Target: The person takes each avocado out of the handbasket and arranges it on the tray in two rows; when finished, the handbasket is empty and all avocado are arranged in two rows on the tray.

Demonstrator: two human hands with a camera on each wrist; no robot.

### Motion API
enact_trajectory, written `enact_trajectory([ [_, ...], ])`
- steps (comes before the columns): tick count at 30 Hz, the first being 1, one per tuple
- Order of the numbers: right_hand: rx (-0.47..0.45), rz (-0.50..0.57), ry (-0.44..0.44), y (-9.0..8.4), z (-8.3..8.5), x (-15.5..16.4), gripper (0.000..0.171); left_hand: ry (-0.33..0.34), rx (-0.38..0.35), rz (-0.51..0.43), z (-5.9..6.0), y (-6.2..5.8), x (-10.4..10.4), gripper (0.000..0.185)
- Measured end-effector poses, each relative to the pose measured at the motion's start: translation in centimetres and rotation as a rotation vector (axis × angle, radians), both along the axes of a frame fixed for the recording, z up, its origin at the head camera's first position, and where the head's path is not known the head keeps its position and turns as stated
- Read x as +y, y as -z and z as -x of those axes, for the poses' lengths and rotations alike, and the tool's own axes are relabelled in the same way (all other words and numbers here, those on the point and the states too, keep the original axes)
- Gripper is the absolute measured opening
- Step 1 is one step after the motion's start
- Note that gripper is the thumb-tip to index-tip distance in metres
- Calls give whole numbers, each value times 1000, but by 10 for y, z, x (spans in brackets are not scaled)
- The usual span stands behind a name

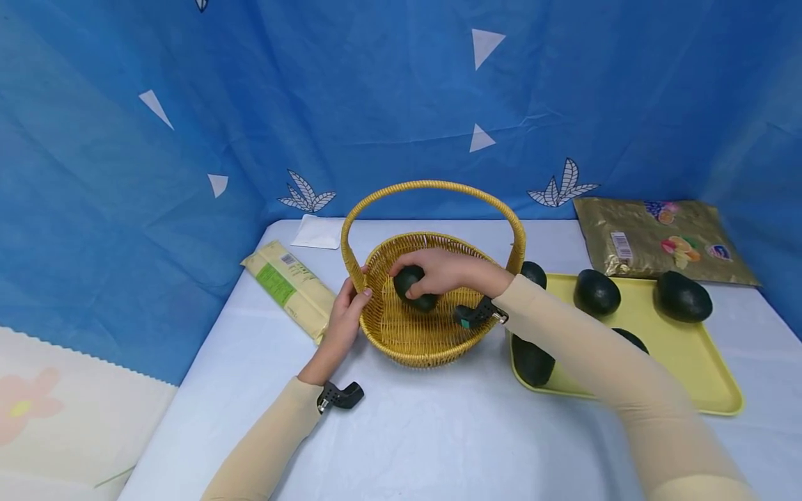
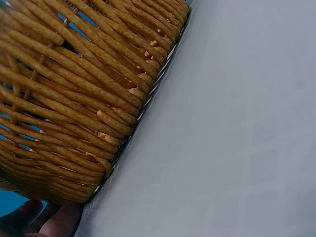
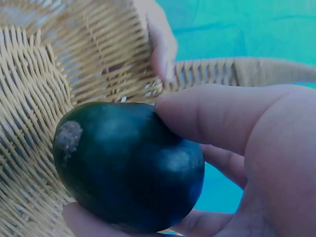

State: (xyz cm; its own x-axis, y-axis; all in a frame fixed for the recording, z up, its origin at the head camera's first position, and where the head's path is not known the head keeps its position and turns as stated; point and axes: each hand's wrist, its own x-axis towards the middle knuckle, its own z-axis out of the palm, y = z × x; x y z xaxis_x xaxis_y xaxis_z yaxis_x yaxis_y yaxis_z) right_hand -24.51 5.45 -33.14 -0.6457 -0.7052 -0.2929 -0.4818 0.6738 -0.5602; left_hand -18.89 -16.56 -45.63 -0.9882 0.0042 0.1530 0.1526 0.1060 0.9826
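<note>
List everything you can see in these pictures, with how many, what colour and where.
wicker basket: one, yellow-tan, with a hoop handle, middle of the table.
avocado in hand: one, dark green, inside the basket.
avocados on tray: at least five, dark green, some partly hidden by the arm and basket.
tray: one, pale yellow, right of the basket.
noodle packet: one, cream with a green label, left of the basket.
foil bag: one, gold with fruit pictures, behind the tray.
white sachet: one, back of the table.
table: one, white cover.
backdrop: blue cloth with white shapes.
left hand: holds the basket's rim.
right hand: grips the avocado.
</note>
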Motion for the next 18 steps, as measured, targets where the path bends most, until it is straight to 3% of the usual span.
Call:
enact_trajectory([
  [5,42,9,-43,-17,-14,12,50,4,-9,17,-1,0,-1,52],
  [10,-4,65,-44,-31,-32,30,48,4,-8,11,-1,-1,0,52],
  [18,-134,226,-24,-27,-53,68,46,-2,-7,0,-2,-1,0,52],
])
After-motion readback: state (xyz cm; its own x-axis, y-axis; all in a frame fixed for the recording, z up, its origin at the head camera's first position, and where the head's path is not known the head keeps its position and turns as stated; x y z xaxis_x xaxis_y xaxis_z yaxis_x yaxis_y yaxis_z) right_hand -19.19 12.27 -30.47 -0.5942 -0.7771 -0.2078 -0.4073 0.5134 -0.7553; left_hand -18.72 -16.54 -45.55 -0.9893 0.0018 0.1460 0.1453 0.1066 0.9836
